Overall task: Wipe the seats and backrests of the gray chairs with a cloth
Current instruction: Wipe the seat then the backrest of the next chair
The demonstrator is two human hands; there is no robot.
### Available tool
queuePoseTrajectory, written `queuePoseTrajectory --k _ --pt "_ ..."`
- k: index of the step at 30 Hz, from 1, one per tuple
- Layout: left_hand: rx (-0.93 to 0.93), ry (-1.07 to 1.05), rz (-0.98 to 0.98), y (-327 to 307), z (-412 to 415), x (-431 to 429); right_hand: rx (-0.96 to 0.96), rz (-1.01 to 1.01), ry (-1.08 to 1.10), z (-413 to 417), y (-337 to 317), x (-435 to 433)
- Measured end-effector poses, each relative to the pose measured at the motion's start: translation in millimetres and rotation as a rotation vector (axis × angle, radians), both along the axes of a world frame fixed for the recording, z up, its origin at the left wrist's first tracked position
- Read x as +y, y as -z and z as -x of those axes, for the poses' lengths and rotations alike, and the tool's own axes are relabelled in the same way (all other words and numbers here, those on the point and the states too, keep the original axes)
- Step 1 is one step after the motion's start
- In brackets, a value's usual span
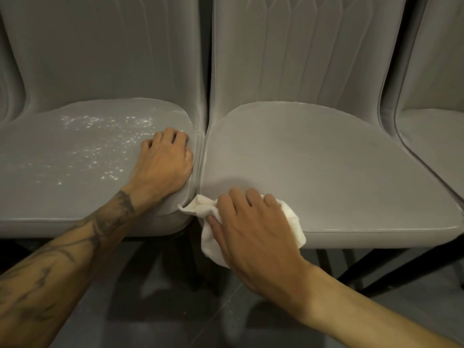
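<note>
Two gray chairs stand side by side before me. The left chair's seat (62, 187) is sprinkled with white powder specks (108, 144). The right chair's seat (326, 172) looks plain gray. My left hand (164, 163) rests on the right edge of the left seat, fingers curled, holding nothing that I can see. My right hand (251, 232) presses a bunched white cloth (293, 222) onto the front left corner of the right seat, thumb and fingers gripping it. The cloth hangs partly over the seat's front edge. Both backrests (301, 59) rise behind the seats.
A third gray chair (434, 131) stands at the far right, and part of another at the far left (10, 96). Black chair legs (376, 270) show below the seats. The floor (175, 317) is dark gray tile.
</note>
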State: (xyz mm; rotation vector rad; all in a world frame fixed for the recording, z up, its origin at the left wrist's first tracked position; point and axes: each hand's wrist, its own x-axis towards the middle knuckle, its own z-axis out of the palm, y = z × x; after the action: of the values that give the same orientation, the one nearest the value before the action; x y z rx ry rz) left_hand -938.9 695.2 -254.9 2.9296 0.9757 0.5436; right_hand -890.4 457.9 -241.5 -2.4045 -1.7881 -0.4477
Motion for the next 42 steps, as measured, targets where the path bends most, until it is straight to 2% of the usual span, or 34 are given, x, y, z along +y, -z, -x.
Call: queuePoseTrajectory --k 6,11,15,18,24,28,31,34,36,38,42 --pt "-0.003 -0.01 0.032 -1 -1 1 -0.042 -0.053 -0.016 -17 -1 -18" --pt "-0.002 -0.02 0.046 -1 -2 0 0.018 -0.076 -0.013 -2 3 5" --pt "0.004 -0.015 0.053 1 -3 3 -0.027 -0.078 -0.039 -29 -1 -25" --pt "-0.006 -0.018 0.049 1 -3 3 -0.049 -0.058 0.03 -40 -3 -39" --pt "-0.027 0.026 0.014 -3 -4 -1 -0.031 -0.146 -0.046 -7 7 2" --pt "-0.029 0.053 0.011 -7 -3 0 -0.075 -0.165 -0.038 -48 4 -40" --pt "-0.043 0.073 0.039 -6 -5 -5 -0.059 -0.076 0.04 -82 0 -79" --pt "-0.033 0.096 0.007 0 -8 -13 -0.068 -0.15 0.081 -67 2 -63" --pt "-0.03 0.109 0.01 0 -8 -13 -0.128 -0.205 0.024 -43 7 -35" --pt "-0.011 0.13 0.001 1 -8 -12 -0.108 -0.179 -0.037 -34 11 -24" --pt "-0.01 0.102 0.075 -2 -9 -12 -0.064 -0.169 -0.016 -76 7 -67"
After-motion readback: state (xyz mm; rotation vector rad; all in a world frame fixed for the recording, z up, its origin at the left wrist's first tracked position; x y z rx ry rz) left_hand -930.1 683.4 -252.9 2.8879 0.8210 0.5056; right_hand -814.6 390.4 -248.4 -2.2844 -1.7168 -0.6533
